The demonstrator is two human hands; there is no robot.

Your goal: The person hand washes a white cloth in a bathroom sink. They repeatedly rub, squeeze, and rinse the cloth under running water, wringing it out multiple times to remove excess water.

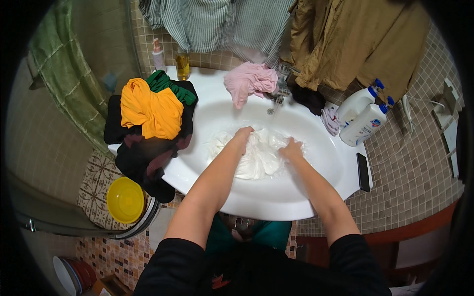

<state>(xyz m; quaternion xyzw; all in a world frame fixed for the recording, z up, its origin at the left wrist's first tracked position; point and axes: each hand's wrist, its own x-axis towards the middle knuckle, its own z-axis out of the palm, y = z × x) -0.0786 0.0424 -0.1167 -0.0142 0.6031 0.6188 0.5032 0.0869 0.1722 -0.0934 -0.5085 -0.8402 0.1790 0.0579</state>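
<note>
White wet cloth lies bunched in water in the white oval washbasin. At the cloth's left side is my left hand, its fingers partly hidden against the fabric. My right hand touches the right side of the cloth, fingertips in the water; whether it grips is unclear. Behind the basin stands a metal faucet, with a pink cloth beside it on the rim. A yellow garment rests on dark clothes at the left, next to a green garment.
Two white pump bottles stand on the right rim near a small lilac cloth and a black phone-like object. Striped and brown garments hang above. A yellow plastic basin sits low at left. A bottle of yellow liquid stands behind.
</note>
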